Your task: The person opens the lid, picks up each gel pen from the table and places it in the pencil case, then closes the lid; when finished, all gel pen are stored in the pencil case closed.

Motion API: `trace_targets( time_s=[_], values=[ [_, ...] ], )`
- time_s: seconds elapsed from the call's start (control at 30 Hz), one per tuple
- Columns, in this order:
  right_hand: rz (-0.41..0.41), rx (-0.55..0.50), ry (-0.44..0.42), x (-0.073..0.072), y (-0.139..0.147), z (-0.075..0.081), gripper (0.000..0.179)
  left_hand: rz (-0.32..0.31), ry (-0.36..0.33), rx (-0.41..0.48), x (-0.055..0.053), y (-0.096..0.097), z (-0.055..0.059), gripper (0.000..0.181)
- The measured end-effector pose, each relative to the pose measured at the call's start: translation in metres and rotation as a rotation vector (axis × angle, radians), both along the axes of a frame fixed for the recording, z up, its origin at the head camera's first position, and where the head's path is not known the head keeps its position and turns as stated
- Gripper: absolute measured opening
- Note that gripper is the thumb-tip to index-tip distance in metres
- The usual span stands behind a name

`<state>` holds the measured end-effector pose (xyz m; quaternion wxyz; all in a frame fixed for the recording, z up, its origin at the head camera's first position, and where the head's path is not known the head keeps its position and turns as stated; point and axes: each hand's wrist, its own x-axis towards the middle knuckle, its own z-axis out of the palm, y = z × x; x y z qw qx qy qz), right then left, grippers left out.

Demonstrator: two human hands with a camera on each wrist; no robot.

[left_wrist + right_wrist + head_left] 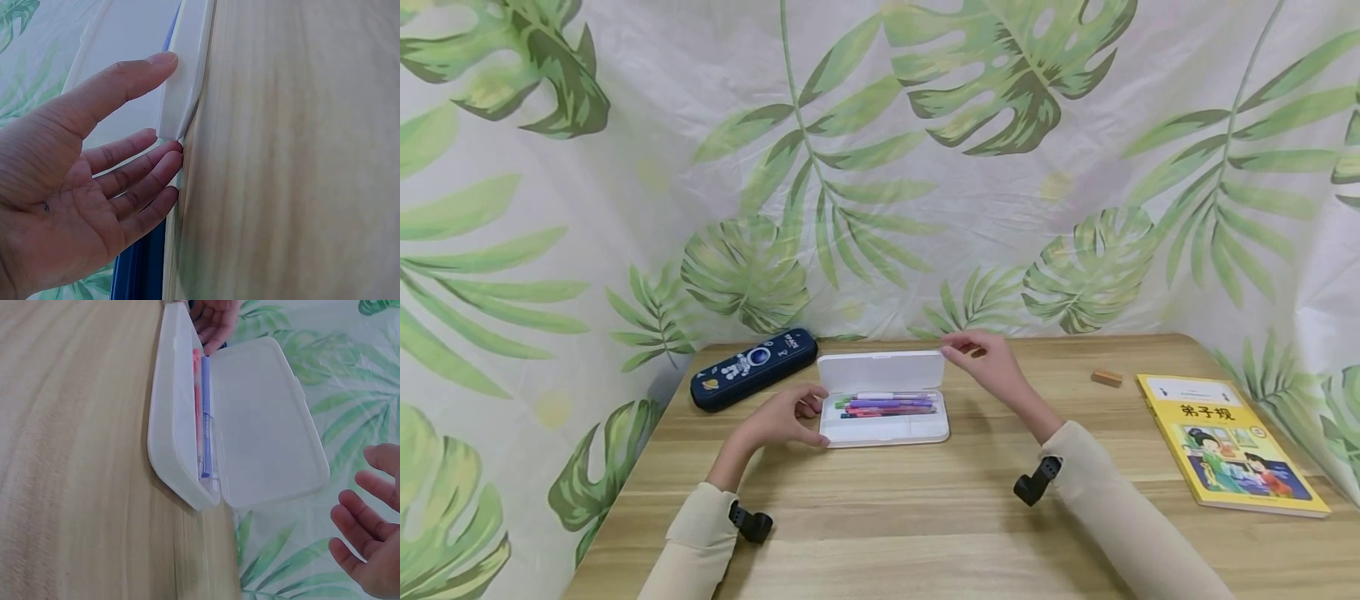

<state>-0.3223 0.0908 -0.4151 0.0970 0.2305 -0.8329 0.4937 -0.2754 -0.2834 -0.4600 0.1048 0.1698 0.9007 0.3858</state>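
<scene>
A white pencil case [867, 431] lies on the table with its lid [880, 372] raised at the back. Several pens [891, 406], purple, pink, green and dark, lie in its rear part. At the case's left end, my left hand [785, 415] holds it, the thumb on the front wall and the fingertips against the end, as the left wrist view shows. My right hand [991, 363] hovers by the lid's upper right corner. In the right wrist view the fingers of this hand [369, 525] are loosely bent, hold nothing and stand apart from the lid.
A dark blue case [752, 369] with an astronaut print lies behind my left hand. To the right are a small orange-brown block [1107, 378] and a yellow book [1232, 442]. A leaf-patterned curtain [880, 208] hangs behind the wooden table [880, 517].
</scene>
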Motion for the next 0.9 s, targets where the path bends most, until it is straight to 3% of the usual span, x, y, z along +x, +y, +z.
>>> trace_targets(
  time_s=[0.17, 0.33, 0.53, 0.9],
  values=[
    [0.009, -0.041, -0.156, -0.01, 0.005, -0.002, 0.03, -0.005, -0.004, 0.005, -0.001, -0.001, 0.0, 0.074],
    [0.049, -0.035, -0.252, -0.016, 0.006, -0.007, 0.035, -0.006, -0.007, 0.01, -0.001, -0.002, -0.001, 0.074],
    [0.095, 0.012, -0.304, -0.021, 0.004, -0.011, 0.039, -0.008, -0.007, 0.016, -0.001, -0.002, -0.002, 0.073],
    [0.136, -0.017, -0.354, -0.022, -0.004, -0.014, 0.038, 0.004, -0.017, 0.022, -0.001, -0.001, -0.002, 0.073]
  ],
)
